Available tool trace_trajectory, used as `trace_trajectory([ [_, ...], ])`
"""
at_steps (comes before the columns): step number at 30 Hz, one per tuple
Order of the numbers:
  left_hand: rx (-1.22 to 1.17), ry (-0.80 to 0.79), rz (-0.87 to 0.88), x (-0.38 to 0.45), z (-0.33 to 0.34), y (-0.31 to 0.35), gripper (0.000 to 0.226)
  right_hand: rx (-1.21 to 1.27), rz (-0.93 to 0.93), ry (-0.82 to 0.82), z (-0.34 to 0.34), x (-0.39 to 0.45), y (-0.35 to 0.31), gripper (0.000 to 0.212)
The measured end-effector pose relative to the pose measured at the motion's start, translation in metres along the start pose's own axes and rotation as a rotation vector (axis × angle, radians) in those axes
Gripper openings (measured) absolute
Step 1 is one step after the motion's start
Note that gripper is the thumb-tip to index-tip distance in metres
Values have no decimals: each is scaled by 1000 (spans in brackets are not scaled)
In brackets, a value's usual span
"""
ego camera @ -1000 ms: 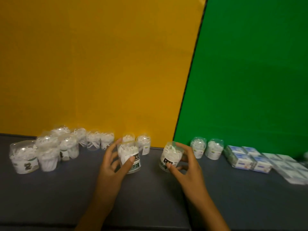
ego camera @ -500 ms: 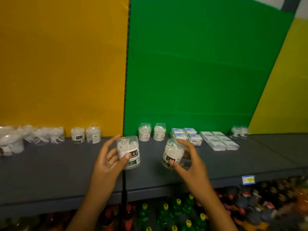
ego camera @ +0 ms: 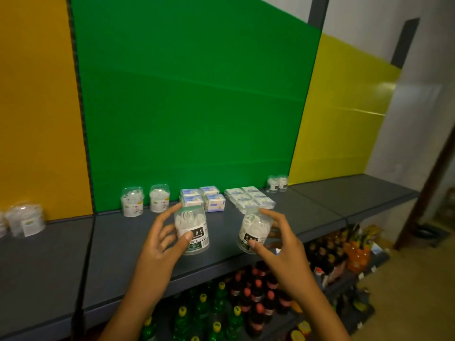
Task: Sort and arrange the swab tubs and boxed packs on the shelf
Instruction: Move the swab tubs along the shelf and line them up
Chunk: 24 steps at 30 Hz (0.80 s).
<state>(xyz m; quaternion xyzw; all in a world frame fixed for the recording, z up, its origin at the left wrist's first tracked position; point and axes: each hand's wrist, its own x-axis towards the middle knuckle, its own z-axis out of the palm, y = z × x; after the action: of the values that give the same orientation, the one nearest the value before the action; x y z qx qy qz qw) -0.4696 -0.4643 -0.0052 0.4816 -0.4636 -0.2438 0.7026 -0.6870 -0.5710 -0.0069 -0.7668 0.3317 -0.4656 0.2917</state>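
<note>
Nearest, both hands are raised over the shelf's [ego camera: 61, 286] front edge, each with a clear tub. The left hand [ego camera: 157, 244] holds the left tub [ego camera: 191, 230] upright, thumb pressed on its label, fingers [ego camera: 170, 212] curled round the far side. The right hand [ego camera: 280, 244] pinches the right tub [ego camera: 253, 230] between thumb and fingers; this tub tilts, its top leaning toward the left one. Both tubs seem held just above the shelf, though whether either base touches it I cannot tell.

The risk, as I judge it: the tilted tub is held by a light pinch on smooth plastic, so it could slip and roll over the front edge onto the bottles [ego camera: 221, 303] below.

Behind the hands the middle of the shelf lies bare, giving room to set both tubs down. Along the back edge stand two tubs [ego camera: 145, 201], then the stacked boxes [ego camera: 203, 199] and the flat packs [ego camera: 250, 198] just beside them, then a further pair [ego camera: 277, 183] at the green panel's right end. Reaching back carelessly could knock these. More tubs [ego camera: 24, 222] stand at the far left; the shelf's right end is open.
</note>
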Motion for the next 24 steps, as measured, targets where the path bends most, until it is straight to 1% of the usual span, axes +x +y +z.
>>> trace_trajectory([
  [5,-46,-49,-26,33,36,-28,51,-54,6,42,-28,20,33,60],
  [9,-66,-87,-27,73,66,-51,48,-99,12,52,-48,54,60,59],
  [16,-101,-59,-44,142,123,-80,46,-163,-4,31,-78,124,103,60],
  [20,-113,-77,-42,175,156,-96,45,-171,17,43,-96,158,135,61],
  [24,-126,-96,-76,200,184,-119,49,-177,27,57,-112,177,168,61],
])
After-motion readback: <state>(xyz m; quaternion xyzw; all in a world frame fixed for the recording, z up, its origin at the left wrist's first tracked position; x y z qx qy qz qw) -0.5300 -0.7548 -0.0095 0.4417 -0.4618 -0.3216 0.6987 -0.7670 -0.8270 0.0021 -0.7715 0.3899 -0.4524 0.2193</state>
